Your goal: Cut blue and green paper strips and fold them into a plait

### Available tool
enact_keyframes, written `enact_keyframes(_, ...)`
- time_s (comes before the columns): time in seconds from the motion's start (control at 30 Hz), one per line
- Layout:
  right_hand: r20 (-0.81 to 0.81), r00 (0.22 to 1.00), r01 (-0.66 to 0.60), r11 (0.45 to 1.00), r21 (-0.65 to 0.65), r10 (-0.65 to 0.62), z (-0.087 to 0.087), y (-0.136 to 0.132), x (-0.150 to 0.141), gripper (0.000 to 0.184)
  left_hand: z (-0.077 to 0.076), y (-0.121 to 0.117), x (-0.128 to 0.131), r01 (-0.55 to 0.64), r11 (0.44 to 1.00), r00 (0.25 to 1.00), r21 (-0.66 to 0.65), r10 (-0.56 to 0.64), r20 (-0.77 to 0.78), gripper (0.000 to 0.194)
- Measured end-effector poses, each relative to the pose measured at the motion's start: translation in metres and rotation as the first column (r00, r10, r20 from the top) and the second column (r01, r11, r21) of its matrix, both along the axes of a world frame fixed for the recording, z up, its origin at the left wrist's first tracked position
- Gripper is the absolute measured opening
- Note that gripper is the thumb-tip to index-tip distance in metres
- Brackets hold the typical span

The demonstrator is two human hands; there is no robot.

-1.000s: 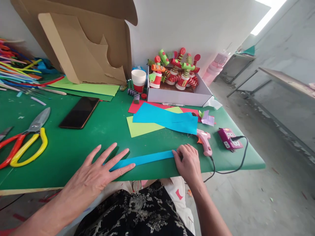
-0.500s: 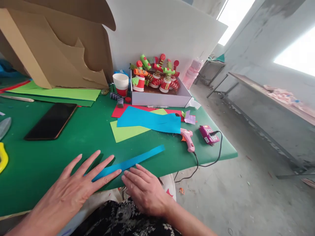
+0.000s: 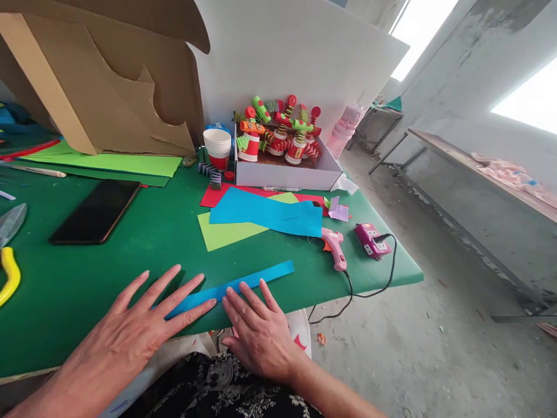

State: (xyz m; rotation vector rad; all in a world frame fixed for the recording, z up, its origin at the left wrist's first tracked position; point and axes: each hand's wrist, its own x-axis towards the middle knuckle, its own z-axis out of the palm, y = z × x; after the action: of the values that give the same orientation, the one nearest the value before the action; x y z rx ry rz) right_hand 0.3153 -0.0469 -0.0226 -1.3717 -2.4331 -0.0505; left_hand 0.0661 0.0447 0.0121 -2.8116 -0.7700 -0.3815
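Note:
A narrow strip of blue paper (image 3: 270,273) lies slantwise near the front edge of the green table (image 3: 143,255). My left hand (image 3: 148,319) rests flat across its left end with the fingers spread, hiding part of it. Against the strip's lower edge, around its middle, my right hand (image 3: 259,325) lies with fingers stretched out and fingertips touching the paper. Beyond the strip are a wider blue paper sheet (image 3: 265,212), a light green sheet (image 3: 221,235) and a red sheet (image 3: 211,197), overlapping. A pink glue gun (image 3: 335,249) lies to their right.
Scissors with a yellow handle (image 3: 11,273) and a phone (image 3: 98,212) lie at left. Behind stand stacked paper cups (image 3: 217,145) and a white box (image 3: 287,176) of paper figures. A purple power block (image 3: 372,241) with a cord sits near the right edge.
My right hand has moved slightly up onto the blue paper strip, its fingers spreading and straightening. My left hand stays on the strip. The view has shifted a little.

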Motion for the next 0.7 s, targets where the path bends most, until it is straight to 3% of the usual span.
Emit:
enact_keyframes(0.3, -0.015, 1.000, 0.006, 1.000, -0.001, -0.006, -0.0015, 0.0013, -0.0007, 0.058, -0.0028, 0.0012, -0.0009, 0.037, 0.999, 0.999, 0.029, -0.038, 0.010, 0.080)
enact_keyframes(0.53, 0.003, 0.999, 0.037, 0.993, -0.112, -0.036, -0.0010, 0.0019, -0.0017, 0.060, 0.0006, -0.0030, 0.0023, -0.005, 1.000, 0.999, -0.010, 0.005, 0.032, 0.073)
enact_keyframes(0.7, 0.015, 0.998, 0.061, 0.992, -0.113, -0.060, 0.0008, 0.0027, -0.0005, 0.062, 0.0028, -0.0057, 0.0024, -0.038, 0.998, 0.999, -0.042, 0.039, 0.030, 0.068)
